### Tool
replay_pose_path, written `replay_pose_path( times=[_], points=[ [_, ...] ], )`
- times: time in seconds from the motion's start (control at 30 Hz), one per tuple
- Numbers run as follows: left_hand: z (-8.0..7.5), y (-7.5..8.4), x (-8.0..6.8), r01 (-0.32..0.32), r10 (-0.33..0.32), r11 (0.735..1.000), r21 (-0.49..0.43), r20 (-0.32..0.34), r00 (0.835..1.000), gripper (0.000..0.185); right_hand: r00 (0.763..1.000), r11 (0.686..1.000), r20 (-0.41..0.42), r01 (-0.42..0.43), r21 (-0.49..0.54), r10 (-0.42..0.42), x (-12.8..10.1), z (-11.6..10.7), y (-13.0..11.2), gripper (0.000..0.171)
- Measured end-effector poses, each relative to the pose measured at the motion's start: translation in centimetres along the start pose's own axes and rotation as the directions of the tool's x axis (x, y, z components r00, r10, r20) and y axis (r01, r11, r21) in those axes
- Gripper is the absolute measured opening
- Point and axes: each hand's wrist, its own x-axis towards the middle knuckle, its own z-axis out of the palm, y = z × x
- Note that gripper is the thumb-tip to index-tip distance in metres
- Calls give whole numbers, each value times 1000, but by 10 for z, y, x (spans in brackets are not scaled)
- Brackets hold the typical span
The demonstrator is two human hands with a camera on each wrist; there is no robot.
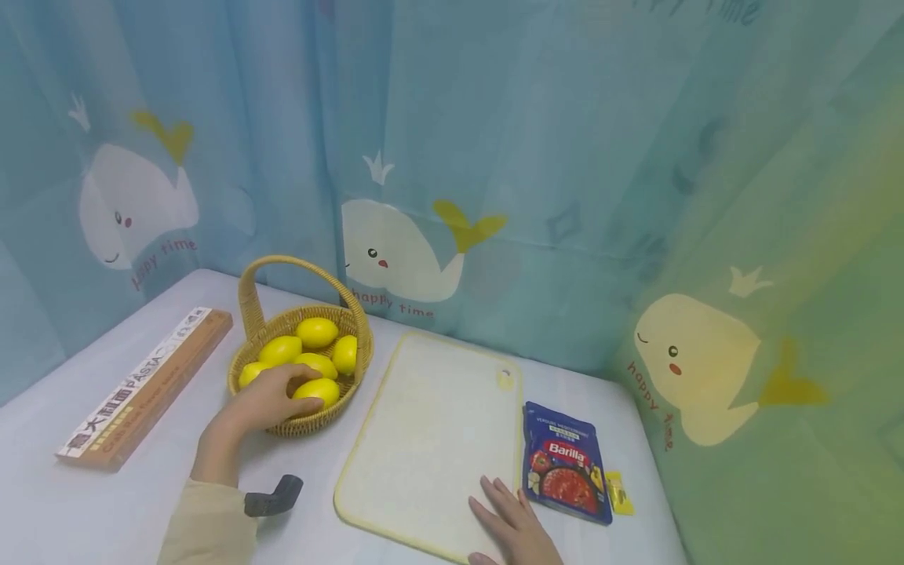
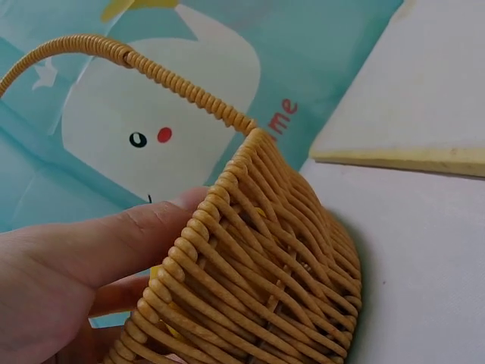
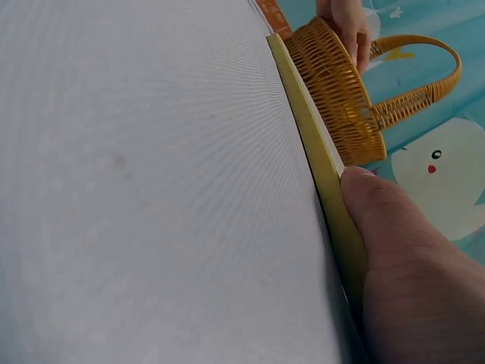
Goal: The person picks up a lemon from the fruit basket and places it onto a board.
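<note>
Left hand (image 1: 264, 400) curls around a lemon (image 1: 316, 390) in the basket (image 1: 300, 428); right hand (image 1: 512, 526) flat on the cutting board (image 1: 431, 431), "Barilla" pouch (image 1: 565, 463) beside it.

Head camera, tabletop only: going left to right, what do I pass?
Pasta box → wicker basket of lemons, the left hand reaching into it onto a lemon → cutting board, the right hand flat on its near corner → Barilla sauce pouch → small yellow packet.

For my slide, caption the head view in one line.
Left hand reaches into a wicker basket of lemons while the right hand rests flat on a cutting board.
</note>
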Motion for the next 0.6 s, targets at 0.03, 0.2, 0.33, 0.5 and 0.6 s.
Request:
replay_pose_path(
  times=[0.03,0.2,0.33,0.5,0.6],
  points=[
    [1,0,0,2,-2,1000,-6,-1,1000,51,1000,1000,-5,6,-2,-6,-1,1,0,61],
    [-1,10,-4,19,-19,1000,-2,-19,1000,54,999,1000,-26,27,3,-27,-4,2,3,63],
    [-15,26,-11,26,-25,999,29,-37,999,55,998,999,-45,41,-9,-41,-3,5,3,65],
    [-27,45,-17,-3,6,998,63,-51,999,55,998,999,-52,35,-21,-36,-2,5,1,65],
    [-31,55,-22,-44,48,996,72,-67,997,52,998,999,-49,28,-35,-29,-1,4,1,64]
  ],
)
